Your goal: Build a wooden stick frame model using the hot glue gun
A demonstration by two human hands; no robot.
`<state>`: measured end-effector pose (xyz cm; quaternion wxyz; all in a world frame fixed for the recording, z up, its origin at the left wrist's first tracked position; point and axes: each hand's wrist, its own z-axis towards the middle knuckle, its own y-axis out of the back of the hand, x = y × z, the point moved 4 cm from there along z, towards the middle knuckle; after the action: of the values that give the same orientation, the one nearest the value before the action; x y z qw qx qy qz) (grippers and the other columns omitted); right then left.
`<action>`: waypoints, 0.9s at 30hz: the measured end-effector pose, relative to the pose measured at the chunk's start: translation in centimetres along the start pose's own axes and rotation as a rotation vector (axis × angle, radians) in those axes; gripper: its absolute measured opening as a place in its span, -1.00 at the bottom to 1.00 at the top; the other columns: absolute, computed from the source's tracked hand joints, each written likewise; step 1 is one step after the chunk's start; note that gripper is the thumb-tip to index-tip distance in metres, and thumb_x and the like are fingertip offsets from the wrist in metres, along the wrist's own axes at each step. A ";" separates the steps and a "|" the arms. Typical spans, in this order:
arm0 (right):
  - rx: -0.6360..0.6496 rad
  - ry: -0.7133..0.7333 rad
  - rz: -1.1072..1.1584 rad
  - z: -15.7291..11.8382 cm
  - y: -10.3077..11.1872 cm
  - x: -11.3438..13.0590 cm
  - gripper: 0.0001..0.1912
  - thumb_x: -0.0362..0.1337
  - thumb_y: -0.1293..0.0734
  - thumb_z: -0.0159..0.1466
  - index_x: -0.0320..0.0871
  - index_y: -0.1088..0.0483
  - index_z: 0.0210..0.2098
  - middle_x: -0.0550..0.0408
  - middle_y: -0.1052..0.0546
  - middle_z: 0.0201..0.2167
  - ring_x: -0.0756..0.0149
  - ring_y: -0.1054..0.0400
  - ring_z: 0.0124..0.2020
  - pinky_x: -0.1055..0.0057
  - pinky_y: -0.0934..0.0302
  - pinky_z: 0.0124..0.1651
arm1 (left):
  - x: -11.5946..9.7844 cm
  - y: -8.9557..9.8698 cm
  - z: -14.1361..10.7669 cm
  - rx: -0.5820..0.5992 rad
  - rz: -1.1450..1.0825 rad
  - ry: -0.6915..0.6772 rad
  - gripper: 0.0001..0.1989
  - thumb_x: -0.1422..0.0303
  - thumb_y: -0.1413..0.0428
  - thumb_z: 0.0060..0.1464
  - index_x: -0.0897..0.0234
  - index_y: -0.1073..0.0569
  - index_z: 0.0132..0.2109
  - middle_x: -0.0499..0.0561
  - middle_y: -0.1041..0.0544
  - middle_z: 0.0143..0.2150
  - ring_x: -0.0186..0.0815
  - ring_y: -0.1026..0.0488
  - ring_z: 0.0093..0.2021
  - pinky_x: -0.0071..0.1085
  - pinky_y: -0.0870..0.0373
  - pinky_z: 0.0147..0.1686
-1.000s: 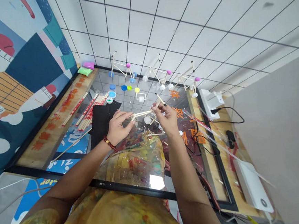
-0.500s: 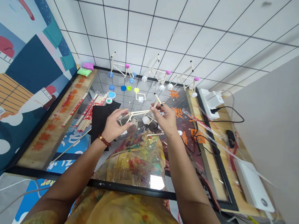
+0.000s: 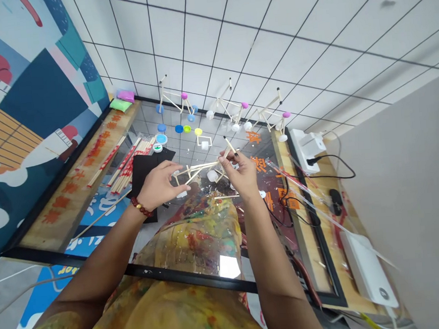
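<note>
The right hand (image 3: 241,173) pinches 1 stick frame (image 3: 206,165) near its 2 black stick tips, apparently to steady it from that end; its thumb and index fingers are closed on the wood. The frame is held up between both hands above the glass tabletop (image 3: 194,279), near its middle. The left hand (image 3: 160,184) has thumb and index parted wide about the frame's other end; I cannot tell whether either touches it. The spread probably leaves room around the joints.

Along the far edge stand 3 stick models (image 3: 173,93), likely set there to be out of the way, with 3 pink knobs (image 3: 184,96) among them, 1 on each. Nearer lie 6 loose caps (image 3: 179,129), perhaps grouped for easy picking: 3 blue, 1 yellow-green, 1 yellow and 1 white with a green centre. Beside them is 1 small stick rectangle (image 3: 210,141) with 1 white piece (image 3: 205,146). At the left are red-marked sticks (image 3: 129,171), too overlapped to count, and 2 packets, 1 green (image 3: 120,105) and 1 pink.
</note>
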<state>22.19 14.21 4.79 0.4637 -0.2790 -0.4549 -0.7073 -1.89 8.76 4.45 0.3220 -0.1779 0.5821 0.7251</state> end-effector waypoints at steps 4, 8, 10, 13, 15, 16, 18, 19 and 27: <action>0.003 -0.007 0.007 0.0 0.0 0.0 -0.75 -0.09 -0.39 0.25 -0.12 -0.57 -0.22 0.13 -0.60 -0.39 0.30 -0.43 -0.33 0.33 -0.32 -0.14 | -1.2 -1.0 -0.5 -0.027 0.208 0.021 -0.49 0.15 -0.37 -0.05 0.17 -0.58 0.06 0.07 -0.58 0.02 -0.15 -0.56 -0.10 -0.34 -0.48 -0.22; 0.003 -0.005 0.006 0.1 0.1 0.0 -0.76 -0.10 -0.39 0.25 -0.12 -0.57 -0.24 0.12 -0.60 -0.39 0.29 -0.42 -0.33 0.33 -0.32 -0.14 | -1.1 -1.7 -0.7 -0.037 0.185 0.042 -0.67 0.26 -0.30 0.04 0.19 -0.60 -0.02 0.04 -0.60 -0.07 -0.23 -0.57 -0.26 -0.37 -0.47 -0.30; 0.000 0.004 0.008 0.1 0.1 0.0 -0.78 -0.11 -0.39 0.25 -0.12 -0.57 -0.25 0.12 -0.60 -0.39 0.30 -0.42 -0.34 0.34 -0.32 -0.15 | -0.7 -1.8 -0.7 -0.069 0.076 0.049 -0.69 0.28 -0.31 0.02 0.23 -0.60 -0.06 0.04 -0.59 -0.11 -0.34 -0.51 -0.41 -0.39 -0.46 -0.35; -0.010 0.017 0.010 0.1 0.2 -0.1 -0.79 -0.13 -0.39 0.24 -0.12 -0.57 -0.26 0.13 -0.58 -0.41 0.31 -0.41 -0.35 0.35 -0.31 -0.17 | -0.1 -2.1 -0.6 -0.121 -0.105 0.053 -0.68 0.32 -0.32 -0.01 0.26 -0.58 -0.07 0.01 -0.55 -0.14 -0.47 -0.40 -0.54 -0.42 -0.44 -0.42; -0.014 0.023 0.005 0.1 0.2 -0.1 -0.80 -0.12 -0.39 0.25 -0.11 -0.56 -0.26 0.15 -0.57 -0.42 0.31 -0.41 -0.36 0.36 -0.31 -0.17 | 0.1 -2.4 -0.6 -0.146 -0.190 0.044 -0.67 0.33 -0.32 -0.02 0.26 -0.57 -0.07 0.01 -0.52 -0.14 -0.49 -0.38 -0.54 -0.44 -0.43 -0.45; -0.013 0.024 0.004 0.1 0.2 -0.1 -0.80 -0.12 -0.39 0.25 -0.11 -0.56 -0.25 0.15 -0.56 -0.43 0.31 -0.41 -0.36 0.35 -0.31 -0.16 | 0.1 -2.6 -0.5 -0.152 -0.220 0.038 -0.68 0.33 -0.32 -0.02 0.26 -0.56 -0.07 0.01 -0.51 -0.15 -0.49 -0.38 -0.54 -0.45 -0.43 -0.45; -0.011 0.022 0.003 0.2 0.3 0.0 -0.80 -0.12 -0.39 0.26 -0.10 -0.55 -0.25 0.16 -0.57 -0.42 0.31 -0.41 -0.36 0.35 -0.31 -0.15 | 0.3 -3.0 -0.6 -0.167 -0.269 0.030 -0.68 0.32 -0.31 -0.01 0.26 -0.56 -0.07 0.01 -0.50 -0.14 -0.49 -0.39 -0.53 -0.45 -0.43 -0.46; -0.012 0.019 0.004 0.2 0.3 0.1 -0.80 -0.12 -0.38 0.26 -0.11 -0.55 -0.26 0.15 -0.57 -0.42 0.31 -0.41 -0.36 0.35 -0.31 -0.15 | 0.3 -3.1 -0.6 -0.174 -0.287 0.028 -0.69 0.31 -0.31 0.00 0.26 -0.55 -0.07 0.02 -0.49 -0.12 -0.49 -0.40 -0.52 -0.45 -0.43 -0.46; -0.033 0.004 0.007 0.2 0.7 0.4 -0.79 -0.10 -0.38 0.25 -0.12 -0.53 -0.29 0.08 -0.61 -0.36 0.26 -0.45 -0.33 0.30 -0.32 -0.13 | 0.2 -3.1 -0.6 -0.113 -0.201 0.034 -0.72 0.33 -0.27 0.02 0.26 -0.53 -0.09 0.01 -0.51 -0.11 -0.47 -0.42 -0.51 -0.44 -0.43 -0.42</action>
<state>22.62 14.09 5.48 0.4626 -0.2866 -0.4412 -0.7136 -0.03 8.65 1.87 0.3724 -0.2656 0.5249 0.7178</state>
